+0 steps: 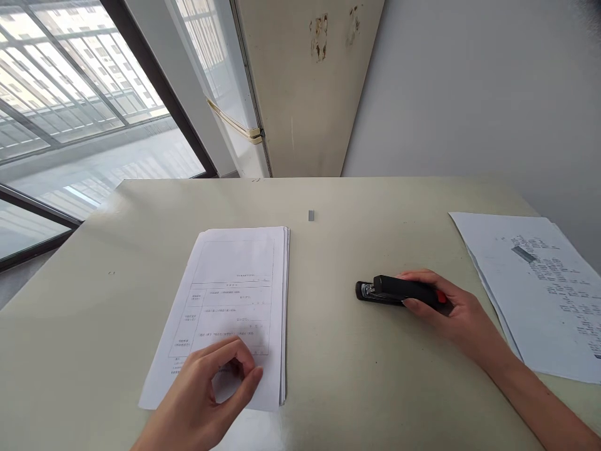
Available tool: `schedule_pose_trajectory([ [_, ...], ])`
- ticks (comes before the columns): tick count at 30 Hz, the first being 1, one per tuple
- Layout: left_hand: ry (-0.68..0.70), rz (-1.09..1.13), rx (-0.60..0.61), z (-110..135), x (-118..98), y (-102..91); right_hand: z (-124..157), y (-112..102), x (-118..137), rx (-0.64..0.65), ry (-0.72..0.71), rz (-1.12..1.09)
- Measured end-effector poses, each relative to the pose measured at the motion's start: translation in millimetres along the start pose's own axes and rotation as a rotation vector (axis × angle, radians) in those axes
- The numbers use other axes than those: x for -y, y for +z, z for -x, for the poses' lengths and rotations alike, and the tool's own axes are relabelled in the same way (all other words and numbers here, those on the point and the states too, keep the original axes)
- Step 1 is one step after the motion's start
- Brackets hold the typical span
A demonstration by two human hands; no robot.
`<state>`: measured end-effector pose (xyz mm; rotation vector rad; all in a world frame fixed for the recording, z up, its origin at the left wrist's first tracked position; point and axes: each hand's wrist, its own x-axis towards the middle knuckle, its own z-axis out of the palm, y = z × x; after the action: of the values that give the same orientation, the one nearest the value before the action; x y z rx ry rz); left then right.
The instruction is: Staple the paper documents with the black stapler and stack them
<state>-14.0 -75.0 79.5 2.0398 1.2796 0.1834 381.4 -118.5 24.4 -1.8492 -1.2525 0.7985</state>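
Note:
A black stapler [408, 289] with a red patch near its rear lies on the table, its front end pointing left. My right hand [451, 310] is wrapped around its back part, thumb on the near side and fingers on the far side. To the left is a stack of printed papers [235, 263] with a form on the top sheet. My left hand [211, 388] hovers over or rests on the stack's lower end; contact is hard to judge. Its fingers are curled, with thumb and forefinger tips together in a ring, and nothing shows between them.
A second pile of printed sheets [554, 313] lies at the right, with a strip of grey staples [523, 254] on top. A short grey staple piece [310, 215] sits near the table's [328, 376] far edge. Beyond are a wall, a door panel [305, 113] and a window.

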Motion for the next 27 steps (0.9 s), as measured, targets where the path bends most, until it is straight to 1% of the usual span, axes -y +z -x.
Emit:
schedule_pose_trajectory([
  [3, 0.043, -0.147, -0.053, 1, 2, 12.9, 0, 0, 0, -0.003, 0.000, 0.004],
  [6, 0.062, -0.290, -0.135, 0, -4, 26.7, 0, 0, 1, 0.007, -0.004, -0.001],
  [8, 0.083, -0.349, -0.171, -1, -9, 32.3, 0, -1, 1, 0.014, -0.003, -0.003],
  [10, 0.099, -0.372, -0.178, -2, -10, 34.5, 0, -1, 2, 0.019, 0.001, -0.009],
  [15, 0.076, -0.293, -0.131, 2, -3, 30.7, 0, -1, 1, 0.017, 0.005, -0.010],
  [21, -0.018, -0.172, -0.049, 3, -4, 12.1, -1, -1, -1, 0.026, 0.011, -0.019],
  [24, 0.017, -0.125, -0.069, 6, -6, 7.7, -1, -1, 0, 0.028, 0.005, -0.028],
  [25, 0.025, -0.095, -0.089, 8, -6, 8.7, -1, -1, 0, 0.028, 0.007, -0.030],
  [27, -0.008, -0.014, -0.146, 14, -5, 14.1, -1, -1, 0, 0.025, 0.009, -0.033],
])
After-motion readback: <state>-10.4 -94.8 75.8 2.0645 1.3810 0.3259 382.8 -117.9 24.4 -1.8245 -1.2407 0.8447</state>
